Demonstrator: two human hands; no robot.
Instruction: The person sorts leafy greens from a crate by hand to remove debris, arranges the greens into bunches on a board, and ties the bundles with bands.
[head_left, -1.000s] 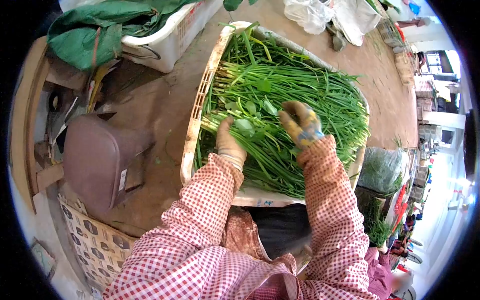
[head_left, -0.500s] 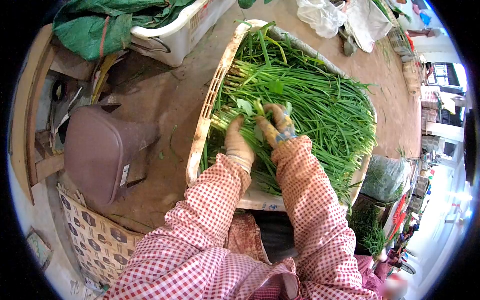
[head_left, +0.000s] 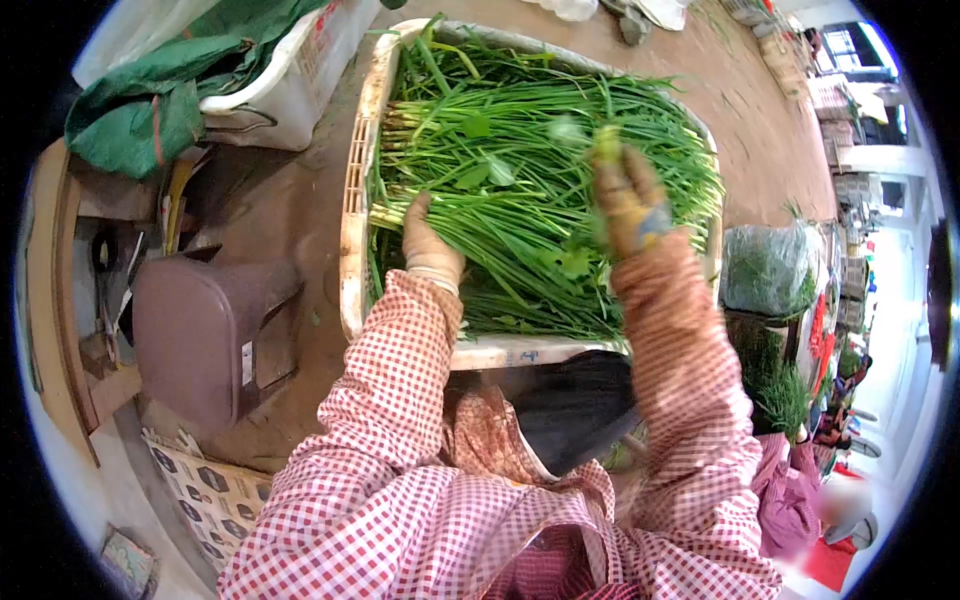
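Observation:
Long green chives (head_left: 545,170) lie in layers in a white plastic crate (head_left: 357,190) with a dirty rim, their pale stem ends to the left. My gloved left hand (head_left: 430,248) grips a bunch of them near the stem ends; its thumb lies on top and the other fingers are hidden underneath. Over the right side of the crate is my gloved right hand (head_left: 628,200), smeared by motion. A yellow-green piece of plant (head_left: 607,143) shows at its closed fingertips. Broad loose leaves (head_left: 500,172) rest among the chives.
A brown plastic stool (head_left: 185,335) stands on the left, below a white crate (head_left: 265,110) with green cloth (head_left: 140,120). On the right are a clear bag of greens (head_left: 765,270) and more greens (head_left: 785,395). Another person (head_left: 785,490) is at the lower right.
My right hand has moved right and up, away from my left hand, with the yellow-green piece at its fingertips. My left hand stays at the stem ends. The view has shifted.

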